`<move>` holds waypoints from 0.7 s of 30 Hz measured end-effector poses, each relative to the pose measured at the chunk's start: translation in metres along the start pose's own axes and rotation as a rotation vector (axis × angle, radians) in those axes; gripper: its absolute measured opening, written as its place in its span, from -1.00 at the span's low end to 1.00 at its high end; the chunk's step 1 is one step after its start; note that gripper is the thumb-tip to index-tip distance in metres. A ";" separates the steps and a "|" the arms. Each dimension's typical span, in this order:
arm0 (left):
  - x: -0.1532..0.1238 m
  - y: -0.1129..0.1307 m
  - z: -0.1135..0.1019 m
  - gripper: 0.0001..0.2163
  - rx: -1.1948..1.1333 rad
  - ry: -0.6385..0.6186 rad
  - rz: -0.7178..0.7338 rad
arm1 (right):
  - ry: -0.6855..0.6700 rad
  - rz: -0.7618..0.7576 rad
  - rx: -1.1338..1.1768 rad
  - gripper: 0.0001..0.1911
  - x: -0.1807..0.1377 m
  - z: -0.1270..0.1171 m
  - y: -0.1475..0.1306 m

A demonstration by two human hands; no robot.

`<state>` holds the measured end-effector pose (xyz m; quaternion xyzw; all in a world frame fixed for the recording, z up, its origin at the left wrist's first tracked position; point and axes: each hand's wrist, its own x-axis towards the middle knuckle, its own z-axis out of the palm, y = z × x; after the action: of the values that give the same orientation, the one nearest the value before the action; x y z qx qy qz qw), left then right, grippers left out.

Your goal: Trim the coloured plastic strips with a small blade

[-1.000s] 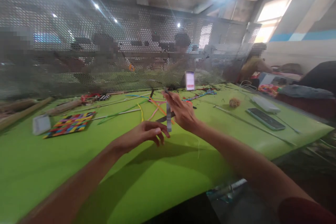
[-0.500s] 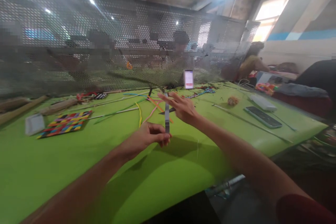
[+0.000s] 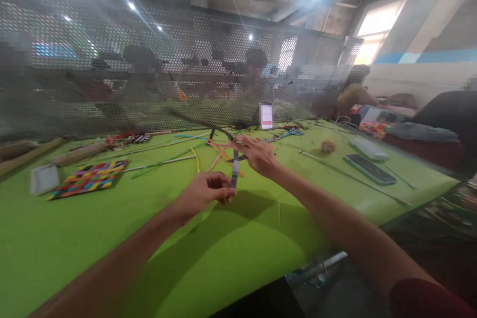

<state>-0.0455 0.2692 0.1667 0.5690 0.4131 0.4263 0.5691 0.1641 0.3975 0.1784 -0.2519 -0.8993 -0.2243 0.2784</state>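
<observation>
A narrow dark grey strip [image 3: 235, 168] runs between my two hands above the green tabletop. My left hand [image 3: 210, 190] pinches its near end between thumb and fingers. Farther along, my right hand [image 3: 257, 155] has its fingers closed around the strip, whose far part bends up and away to the left. Behind the hands lie loose coloured strips: a yellow strip [image 3: 197, 160], an orange strip [image 3: 223, 151] and a green strip [image 3: 167, 160]. To the left rests a multicoloured woven mat [image 3: 89, 178].
A perforated metal screen [image 3: 164, 84] rises along the table's back edge, with a lit phone [image 3: 267, 116] against it. On the right lie a dark phone [image 3: 369, 169], a white box [image 3: 370, 149] and a thin stick [image 3: 354, 177]. People sit beyond the screen.
My right hand has closed its fingers on the strip and sits slightly lower. The strip's far part now bends more to the left. My left hand keeps its pinch.
</observation>
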 end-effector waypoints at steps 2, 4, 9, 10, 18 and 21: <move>-0.001 0.002 -0.004 -0.75 -0.009 -0.013 -0.012 | -0.054 0.029 0.037 -0.23 -0.001 0.003 0.006; 0.000 0.006 -0.012 -0.75 -0.066 0.044 0.008 | -0.052 0.111 0.100 -0.23 -0.001 0.007 0.014; 0.003 0.021 -0.036 -0.70 -0.364 0.378 0.116 | 0.079 0.345 0.254 -0.28 -0.001 0.020 0.036; 0.004 0.024 -0.038 -0.70 -0.392 0.412 0.122 | 0.078 0.374 0.269 -0.35 0.000 0.022 0.038; 0.004 0.018 -0.017 -0.68 -0.411 0.346 0.140 | 0.057 0.002 0.535 -0.64 0.006 -0.005 -0.006; 0.001 0.017 -0.009 -0.73 -0.374 0.269 0.142 | 0.109 -0.060 0.521 -0.63 0.007 -0.021 -0.037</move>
<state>-0.0541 0.2724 0.1840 0.4192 0.3581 0.6064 0.5730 0.1456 0.3597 0.1886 -0.1328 -0.9175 -0.0064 0.3749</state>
